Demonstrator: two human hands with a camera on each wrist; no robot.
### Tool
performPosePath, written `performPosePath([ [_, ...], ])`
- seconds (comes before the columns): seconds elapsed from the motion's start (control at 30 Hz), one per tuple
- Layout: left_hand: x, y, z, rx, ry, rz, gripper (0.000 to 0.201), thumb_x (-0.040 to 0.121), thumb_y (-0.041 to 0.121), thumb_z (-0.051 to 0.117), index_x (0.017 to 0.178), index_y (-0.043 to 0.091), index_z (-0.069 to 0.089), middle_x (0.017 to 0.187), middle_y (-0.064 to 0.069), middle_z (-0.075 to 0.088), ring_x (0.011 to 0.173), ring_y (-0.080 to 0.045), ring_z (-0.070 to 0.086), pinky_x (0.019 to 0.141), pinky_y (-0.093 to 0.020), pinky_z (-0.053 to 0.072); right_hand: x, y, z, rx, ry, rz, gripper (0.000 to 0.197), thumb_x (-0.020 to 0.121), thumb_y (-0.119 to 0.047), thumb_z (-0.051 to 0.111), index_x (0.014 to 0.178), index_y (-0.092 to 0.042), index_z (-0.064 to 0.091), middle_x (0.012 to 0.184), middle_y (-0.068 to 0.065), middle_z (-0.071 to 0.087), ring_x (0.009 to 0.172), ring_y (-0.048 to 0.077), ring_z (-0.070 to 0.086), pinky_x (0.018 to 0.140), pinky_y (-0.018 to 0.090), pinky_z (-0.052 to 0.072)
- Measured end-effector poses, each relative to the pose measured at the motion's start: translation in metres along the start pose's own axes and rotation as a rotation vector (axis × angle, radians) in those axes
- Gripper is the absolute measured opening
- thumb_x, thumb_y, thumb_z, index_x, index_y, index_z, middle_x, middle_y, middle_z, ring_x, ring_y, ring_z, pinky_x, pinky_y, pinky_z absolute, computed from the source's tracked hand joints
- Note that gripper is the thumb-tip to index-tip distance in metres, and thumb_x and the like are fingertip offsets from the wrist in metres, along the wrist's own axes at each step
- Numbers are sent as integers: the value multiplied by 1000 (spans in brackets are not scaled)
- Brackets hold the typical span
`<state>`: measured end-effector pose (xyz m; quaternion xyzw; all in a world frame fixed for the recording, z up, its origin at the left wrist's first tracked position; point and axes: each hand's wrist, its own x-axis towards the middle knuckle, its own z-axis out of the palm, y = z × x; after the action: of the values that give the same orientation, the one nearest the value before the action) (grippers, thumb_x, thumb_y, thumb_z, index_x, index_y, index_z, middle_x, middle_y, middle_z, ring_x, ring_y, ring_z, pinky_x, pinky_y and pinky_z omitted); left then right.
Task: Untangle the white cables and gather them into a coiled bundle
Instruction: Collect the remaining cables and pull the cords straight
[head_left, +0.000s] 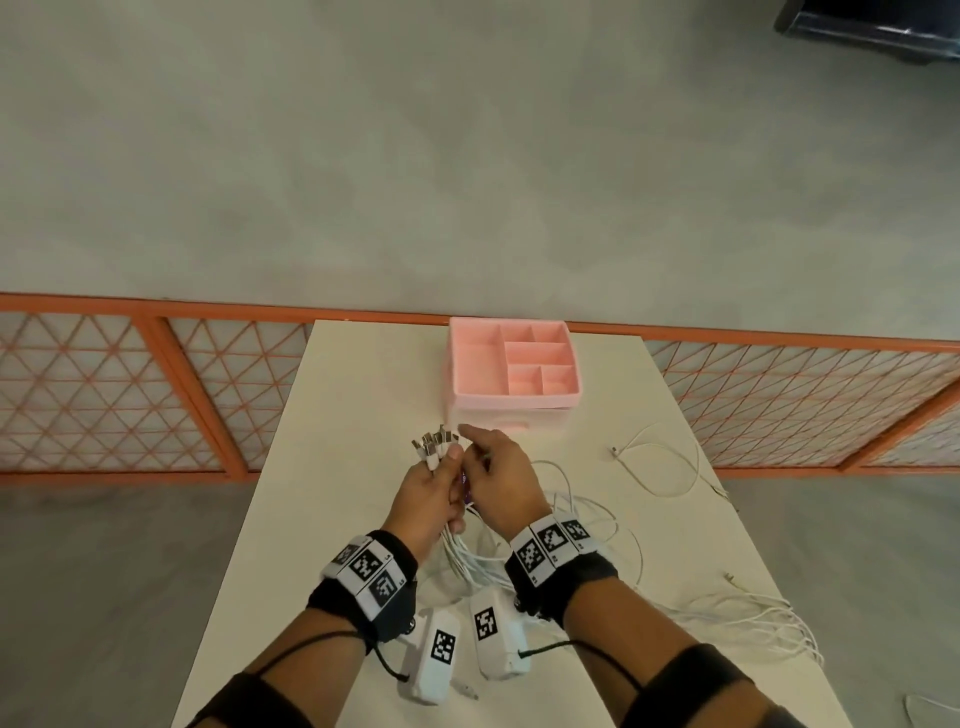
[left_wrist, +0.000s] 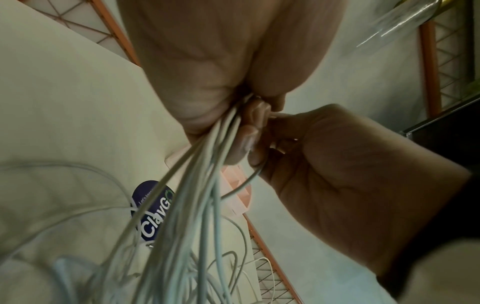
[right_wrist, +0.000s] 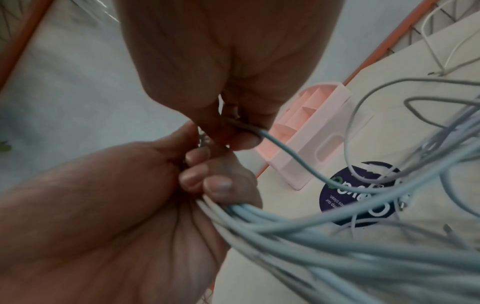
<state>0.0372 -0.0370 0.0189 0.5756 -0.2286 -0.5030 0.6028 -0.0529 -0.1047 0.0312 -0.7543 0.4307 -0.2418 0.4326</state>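
A: What does the left hand (head_left: 423, 501) hold?

B: Its grip is closed around a sheaf of white cables (left_wrist: 197, 185), fingers curled about the strands. The connector ends (head_left: 434, 444) fan out just above the thumb, probably so that all the plugs sit level before any coiling.

A: And the right hand (head_left: 501, 480)?

B: It sits touching the left. In the right wrist view, thumb and fingertip pinch a single cable (right_wrist: 293, 156) close to its end, apparently to feed it into the left grip beside the others.

A: Where does the rest of the cable lie?

B: Below both grips the strands hang down to the desk (head_left: 363, 389) and spread in loose loops (head_left: 748, 618) to the right of the right hand. A dark round sticker (right_wrist: 363, 197) lies on the desk beneath them. Nothing is coiled yet, so by my reading the task is in its gathering stage.

A: And beyond the hands?

B: One stray cable (head_left: 660, 467) lies apart, farther right. Just past the connector ends stands a pink compartment organiser (head_left: 511, 364); its compartments look empty.
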Motion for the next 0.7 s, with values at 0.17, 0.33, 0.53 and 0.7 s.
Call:
performPosePath([
  [0.17,8,-4,7,81,47,-8,38,104,35,47,79,8,58,54,1,38,43,-11,33,45,-26,33,2,3,-11,87,36,0,32,92,-9,59,120,-24,52,77,0,66,69,11,68,70,38,59],
  [0.33,12,-4,14,36,232,23,37,104,26,48,72,9,53,52,3,43,45,-14,36,45,-24,29,-1,11,-15,70,-66,-90,38,87,-2,61,112,-29,52,85,-2,63,63,6,62,66,31,57],
  [0.53,22,14,4,-234,449,141,20,104,19,49,87,15,59,73,-1,61,60,-12,51,45,-24,39,-15,48,-22,-179,-99,-86,9,94,-13,58,88,-19,61,79,-2,64,69,10,57,66,24,49],
  [0.7,18,23,2,-506,396,177,29,106,22,46,78,17,52,58,3,47,46,-13,46,56,-34,54,-22,103,-49,-399,-165,175,30,92,-7,52,67,-23,48,73,-3,57,71,17,55,60,21,38],
])
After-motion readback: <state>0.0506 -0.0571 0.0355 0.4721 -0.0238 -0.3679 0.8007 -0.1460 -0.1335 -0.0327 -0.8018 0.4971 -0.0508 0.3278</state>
